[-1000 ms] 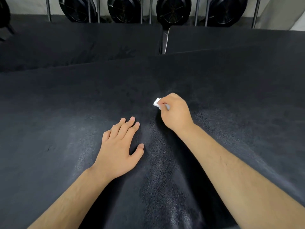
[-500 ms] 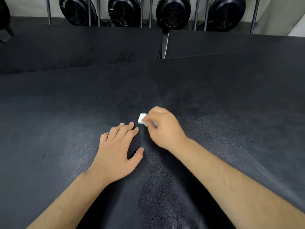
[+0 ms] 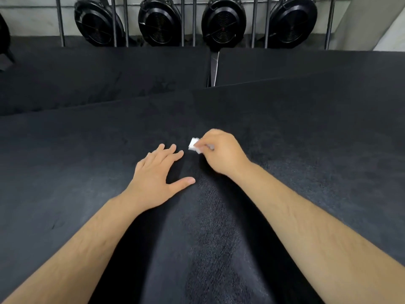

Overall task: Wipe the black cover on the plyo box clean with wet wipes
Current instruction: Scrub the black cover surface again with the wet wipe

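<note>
Since one second earlier, the right hand has carried the wet wipe closer to the left hand. The right hand pinches the wet wipe against the black cover; the left hand lies flat there, fingers spread.

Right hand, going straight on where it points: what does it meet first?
Probably the left hand: its fingers lie flat just left of the wet wipe the right hand pinches. The line may clear their tips; then only black cover ahead.

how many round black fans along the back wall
4 fans: left, centre-left, centre-right, right. A dark shape cut off at the left edge may be a fifth.
</note>
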Motion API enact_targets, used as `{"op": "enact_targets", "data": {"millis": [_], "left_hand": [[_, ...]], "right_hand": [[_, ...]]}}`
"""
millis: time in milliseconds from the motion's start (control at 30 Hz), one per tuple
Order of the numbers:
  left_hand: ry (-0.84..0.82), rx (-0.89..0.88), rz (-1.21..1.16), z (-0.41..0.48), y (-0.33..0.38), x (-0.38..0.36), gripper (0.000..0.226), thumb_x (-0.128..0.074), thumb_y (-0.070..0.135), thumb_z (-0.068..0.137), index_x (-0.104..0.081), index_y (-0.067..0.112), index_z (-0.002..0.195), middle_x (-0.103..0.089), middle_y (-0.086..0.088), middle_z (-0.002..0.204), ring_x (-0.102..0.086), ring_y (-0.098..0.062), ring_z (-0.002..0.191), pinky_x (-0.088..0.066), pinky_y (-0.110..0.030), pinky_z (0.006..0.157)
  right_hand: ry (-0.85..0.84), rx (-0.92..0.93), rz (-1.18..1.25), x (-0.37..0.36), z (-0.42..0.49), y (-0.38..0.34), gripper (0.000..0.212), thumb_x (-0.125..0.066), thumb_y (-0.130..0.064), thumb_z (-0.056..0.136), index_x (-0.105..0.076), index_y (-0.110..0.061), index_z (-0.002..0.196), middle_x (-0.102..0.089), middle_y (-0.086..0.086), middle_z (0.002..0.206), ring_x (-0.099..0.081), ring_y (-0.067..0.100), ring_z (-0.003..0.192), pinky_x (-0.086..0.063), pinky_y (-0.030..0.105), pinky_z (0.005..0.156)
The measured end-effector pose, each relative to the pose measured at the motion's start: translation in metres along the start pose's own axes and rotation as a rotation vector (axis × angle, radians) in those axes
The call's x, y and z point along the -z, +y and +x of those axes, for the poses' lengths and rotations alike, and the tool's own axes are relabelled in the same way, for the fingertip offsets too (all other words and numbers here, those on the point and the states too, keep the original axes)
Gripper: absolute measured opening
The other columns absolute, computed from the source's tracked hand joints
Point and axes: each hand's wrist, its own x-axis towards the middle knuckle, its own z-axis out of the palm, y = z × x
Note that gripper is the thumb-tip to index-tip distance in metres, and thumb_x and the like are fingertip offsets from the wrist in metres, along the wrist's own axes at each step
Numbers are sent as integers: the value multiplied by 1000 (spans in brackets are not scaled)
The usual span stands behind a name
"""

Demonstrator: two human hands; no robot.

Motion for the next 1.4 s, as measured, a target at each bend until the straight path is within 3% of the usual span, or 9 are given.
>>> {"op": "enact_targets", "data": {"millis": [100,367,533,633,733,933,1067,1200,1400], "left_hand": [[-36,6,-16,1,1,4,98,-31,93,66,-32,44,151,-16,21,163,-2,-7,152,-12,-40,118],[-33,7,-34,5,-1,5,94,-36,93,63,-36,48,145,-22,25,157,-8,-5,147,-12,-32,108],[100,45,-106,42,-25,23,70,-45,90,61,-56,48,116,-47,22,109,-41,-10,111,-32,-37,96],[148,25,8,69,-41,23,94,-41,96,59,-52,39,133,-46,11,130,-37,-18,131,-28,-37,106],[110,-11,1,77,-45,16,105,-36,99,64,-43,33,146,-31,8,157,-14,-13,152,-15,-44,124],[143,-21,0,77,-46,14,103,-37,99,65,-42,36,146,-30,8,160,-12,-10,153,-14,-45,125],[145,-13,-1,84,-49,17,94,-43,96,63,-51,40,138,-44,13,148,-31,-9,144,-27,-38,113],[257,-36,65,102,-53,23,62,-47,87,74,-62,38,110,-48,16,102,-46,-9,99,-35,-36,93],[357,-88,77,107,-54,14,40,-49,62,89,-54,29,110,-47,14,112,-45,-13,106,-28,-30,92]], "right_hand": [[70,-122,8,2,26,7,21,-58,-7,92,-78,-13,87,-64,1,100,-61,19,97,-48,35,89],[31,-34,17,-13,18,4,21,-60,-11,93,-78,-21,89,-61,-6,99,-61,15,97,-46,24,85],[35,-31,7,-22,26,-6,24,-59,-5,91,-78,-19,91,-61,3,98,-61,23,93,-49,35,83],[-43,6,37,-20,19,-5,21,-60,-9,94,-78,-19,98,-61,-1,100,-60,19,96,-49,33,85],[22,-87,4,-9,60,14,21,-60,-11,95,-78,-20,100,-62,-3,106,-60,18,102,-49,31,91],[-1,-57,6,-23,76,4,24,-58,-8,93,-79,-20,97,-62,-4,106,-60,16,100,-50,30,89],[-22,-53,1,-15,90,14,27,-57,-7,92,-79,-22,94,-62,-7,103,-61,16,101,-50,28,89],[22,-143,-88,-14,113,15,28,-54,-10,92,-78,-24,96,-61,-7,107,-58,15,98,-49,28,84],[-20,-1,7,-18,82,12,29,-55,-4,88,-79,-21,86,-64,-6,97,-61,14,93,-52,31,83]]}}
